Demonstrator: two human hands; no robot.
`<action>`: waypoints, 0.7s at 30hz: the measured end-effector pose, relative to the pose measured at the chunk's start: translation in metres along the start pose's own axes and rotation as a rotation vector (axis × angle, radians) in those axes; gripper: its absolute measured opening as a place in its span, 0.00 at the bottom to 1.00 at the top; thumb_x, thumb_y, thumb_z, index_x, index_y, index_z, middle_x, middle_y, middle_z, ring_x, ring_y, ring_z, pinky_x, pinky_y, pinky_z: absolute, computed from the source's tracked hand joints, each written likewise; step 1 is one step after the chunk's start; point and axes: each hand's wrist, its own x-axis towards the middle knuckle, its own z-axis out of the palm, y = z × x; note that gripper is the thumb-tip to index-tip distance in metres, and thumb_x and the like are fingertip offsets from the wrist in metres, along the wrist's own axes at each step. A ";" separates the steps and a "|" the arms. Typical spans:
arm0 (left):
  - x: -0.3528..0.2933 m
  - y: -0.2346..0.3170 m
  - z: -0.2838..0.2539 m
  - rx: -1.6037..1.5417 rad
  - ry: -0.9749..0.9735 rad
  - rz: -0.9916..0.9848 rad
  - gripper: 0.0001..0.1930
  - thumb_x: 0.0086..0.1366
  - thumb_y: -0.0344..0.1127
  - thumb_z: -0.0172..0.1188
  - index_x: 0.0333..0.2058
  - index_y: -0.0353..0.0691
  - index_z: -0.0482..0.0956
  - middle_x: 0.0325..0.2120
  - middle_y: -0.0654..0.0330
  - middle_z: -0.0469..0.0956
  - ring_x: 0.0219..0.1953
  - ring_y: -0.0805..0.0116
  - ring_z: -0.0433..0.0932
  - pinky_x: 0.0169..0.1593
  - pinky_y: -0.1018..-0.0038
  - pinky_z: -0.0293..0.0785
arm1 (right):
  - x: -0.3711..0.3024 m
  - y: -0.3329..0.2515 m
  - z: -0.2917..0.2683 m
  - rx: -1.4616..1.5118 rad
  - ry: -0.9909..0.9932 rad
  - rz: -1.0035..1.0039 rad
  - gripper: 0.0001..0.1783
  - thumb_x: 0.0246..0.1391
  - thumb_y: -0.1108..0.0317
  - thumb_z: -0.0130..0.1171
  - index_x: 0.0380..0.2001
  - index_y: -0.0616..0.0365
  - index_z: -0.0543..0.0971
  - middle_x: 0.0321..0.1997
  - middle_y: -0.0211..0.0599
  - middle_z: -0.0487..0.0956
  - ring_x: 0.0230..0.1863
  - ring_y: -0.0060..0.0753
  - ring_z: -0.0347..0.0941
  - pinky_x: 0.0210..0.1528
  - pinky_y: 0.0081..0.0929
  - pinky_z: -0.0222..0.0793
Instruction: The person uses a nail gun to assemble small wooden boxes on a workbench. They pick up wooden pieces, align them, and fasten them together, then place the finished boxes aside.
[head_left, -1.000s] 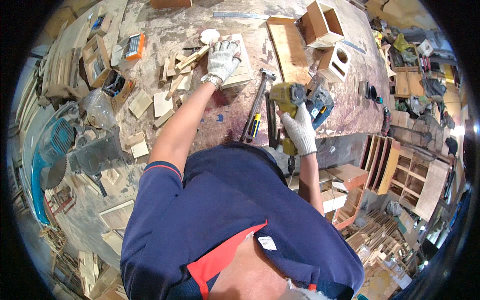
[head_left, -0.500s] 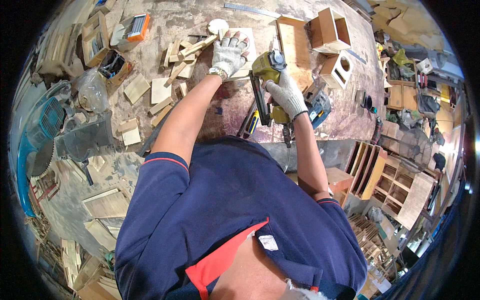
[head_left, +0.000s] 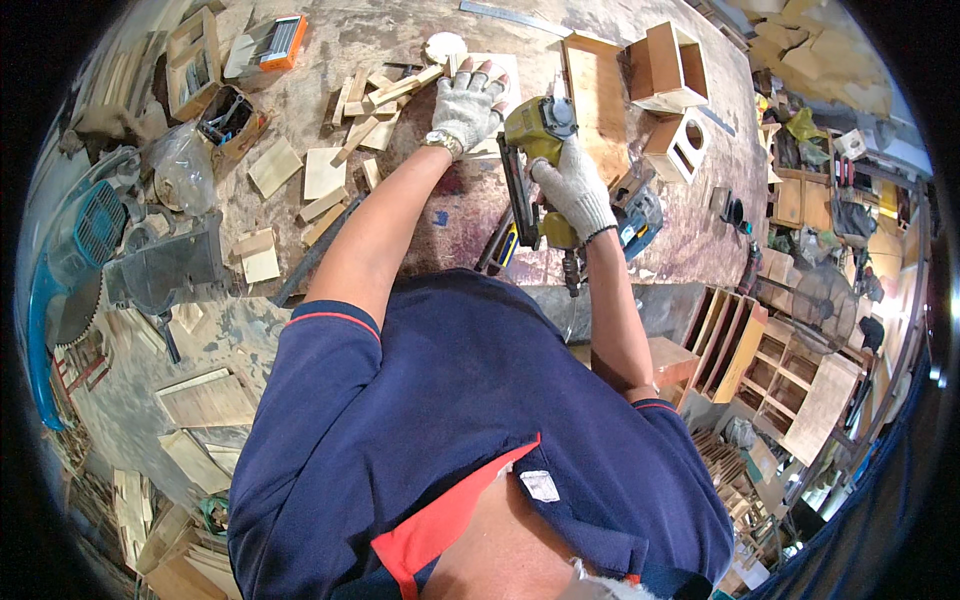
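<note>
My left hand (head_left: 466, 110) wears a pale knit glove with bare fingertips. It lies with fingers spread over a light wooden board (head_left: 508, 78), beside a heap of short wood strips (head_left: 385, 97). My right hand (head_left: 578, 190), gloved too, is wrapped round the handle of an olive-yellow nail gun (head_left: 535, 128). An air hose fitting hangs from the gun's lower end. The gun's nose is close to the board's right side; whether they touch I cannot tell. Part of the board is hidden under my left hand.
Right of the gun are a long wooden panel (head_left: 594, 95), two wooden boxes (head_left: 668, 70) and a blue power tool (head_left: 640, 222). A yellow-and-black hand tool (head_left: 500, 246) lies near the bench edge. At left stand a blue saw (head_left: 98, 225) and an orange pack (head_left: 285, 44).
The whole view has shifted a little, so the bench things sit slightly farther right. My left hand stays spread on the board, and my right still grips the nail gun.
</note>
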 end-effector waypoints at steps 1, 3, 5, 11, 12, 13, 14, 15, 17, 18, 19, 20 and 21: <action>0.000 0.000 0.000 -0.007 0.002 0.002 0.28 0.74 0.56 0.50 0.70 0.65 0.66 0.74 0.62 0.60 0.76 0.52 0.55 0.66 0.47 0.61 | -0.002 -0.002 -0.001 0.027 -0.041 0.044 0.30 0.52 0.62 0.62 0.57 0.64 0.71 0.39 0.55 0.83 0.34 0.48 0.83 0.41 0.41 0.79; 0.000 0.000 0.001 -0.010 0.000 0.006 0.28 0.74 0.55 0.49 0.71 0.65 0.65 0.74 0.62 0.59 0.76 0.52 0.55 0.66 0.47 0.61 | -0.005 -0.003 0.000 0.115 -0.141 0.115 0.30 0.52 0.62 0.62 0.57 0.65 0.71 0.40 0.57 0.83 0.39 0.51 0.83 0.46 0.42 0.78; -0.001 0.000 0.001 -0.004 -0.022 0.006 0.28 0.75 0.54 0.49 0.71 0.65 0.64 0.75 0.62 0.59 0.76 0.53 0.54 0.66 0.47 0.61 | -0.003 -0.003 0.010 0.003 -0.076 0.135 0.31 0.52 0.60 0.63 0.56 0.66 0.71 0.43 0.61 0.82 0.45 0.58 0.82 0.51 0.46 0.77; 0.000 0.001 0.000 0.001 -0.056 -0.010 0.29 0.75 0.51 0.50 0.72 0.66 0.61 0.76 0.64 0.56 0.77 0.53 0.53 0.68 0.47 0.59 | 0.002 0.008 0.020 -0.092 -0.017 0.051 0.34 0.51 0.56 0.63 0.56 0.68 0.70 0.43 0.65 0.82 0.47 0.64 0.81 0.52 0.49 0.75; 0.000 0.001 0.000 0.000 -0.053 -0.008 0.29 0.75 0.51 0.50 0.72 0.66 0.61 0.76 0.64 0.56 0.77 0.53 0.53 0.68 0.47 0.59 | 0.002 0.010 0.019 -0.058 -0.050 0.071 0.34 0.51 0.56 0.63 0.56 0.69 0.69 0.43 0.65 0.82 0.47 0.64 0.81 0.52 0.49 0.75; 0.001 0.001 0.001 -0.005 -0.054 -0.008 0.29 0.75 0.50 0.50 0.72 0.66 0.61 0.76 0.64 0.55 0.77 0.53 0.52 0.68 0.46 0.59 | 0.003 0.011 0.019 -0.034 -0.087 0.094 0.35 0.51 0.56 0.63 0.56 0.69 0.68 0.43 0.65 0.82 0.48 0.64 0.80 0.52 0.49 0.75; 0.001 0.000 0.002 -0.010 -0.054 -0.009 0.29 0.75 0.50 0.50 0.72 0.66 0.61 0.76 0.64 0.55 0.77 0.53 0.52 0.68 0.46 0.59 | 0.003 0.011 0.020 -0.009 -0.125 0.116 0.35 0.52 0.56 0.63 0.56 0.70 0.68 0.43 0.66 0.82 0.48 0.65 0.80 0.52 0.49 0.75; 0.001 0.000 0.003 -0.011 -0.051 -0.007 0.28 0.75 0.51 0.50 0.72 0.66 0.61 0.76 0.64 0.55 0.77 0.53 0.52 0.69 0.46 0.59 | 0.003 0.011 0.023 -0.022 -0.098 0.085 0.35 0.52 0.56 0.63 0.56 0.70 0.68 0.42 0.66 0.82 0.48 0.65 0.80 0.52 0.49 0.75; 0.001 -0.001 0.006 -0.005 -0.051 -0.002 0.28 0.75 0.51 0.49 0.72 0.67 0.62 0.76 0.64 0.55 0.77 0.53 0.51 0.69 0.45 0.58 | 0.004 0.008 0.032 -0.099 -0.076 0.079 0.34 0.52 0.56 0.62 0.55 0.71 0.68 0.42 0.66 0.82 0.48 0.67 0.79 0.52 0.50 0.75; 0.001 0.000 0.007 -0.027 -0.040 -0.003 0.28 0.75 0.52 0.49 0.72 0.66 0.62 0.76 0.63 0.55 0.77 0.53 0.51 0.70 0.44 0.57 | 0.003 0.008 0.034 -0.149 -0.051 0.075 0.34 0.52 0.56 0.62 0.54 0.72 0.68 0.41 0.66 0.81 0.48 0.68 0.79 0.52 0.50 0.75; 0.000 -0.001 0.008 -0.037 -0.032 -0.007 0.28 0.75 0.53 0.49 0.72 0.66 0.62 0.76 0.63 0.55 0.77 0.53 0.51 0.70 0.44 0.57 | 0.001 0.008 0.033 -0.111 -0.004 0.035 0.33 0.52 0.57 0.62 0.54 0.71 0.68 0.42 0.66 0.82 0.48 0.69 0.79 0.52 0.50 0.75; 0.000 0.000 0.008 -0.047 -0.023 -0.011 0.28 0.75 0.54 0.48 0.72 0.66 0.63 0.76 0.63 0.55 0.77 0.53 0.51 0.70 0.44 0.56 | -0.003 0.011 0.030 -0.115 0.025 0.053 0.33 0.52 0.57 0.62 0.55 0.71 0.68 0.42 0.66 0.82 0.48 0.69 0.79 0.52 0.50 0.75; 0.000 0.000 0.008 -0.046 -0.036 -0.008 0.28 0.74 0.55 0.48 0.71 0.66 0.63 0.76 0.63 0.55 0.77 0.53 0.51 0.70 0.44 0.56 | -0.010 0.014 0.026 -0.117 0.053 0.073 0.33 0.52 0.58 0.62 0.55 0.71 0.68 0.42 0.66 0.82 0.48 0.70 0.79 0.52 0.50 0.75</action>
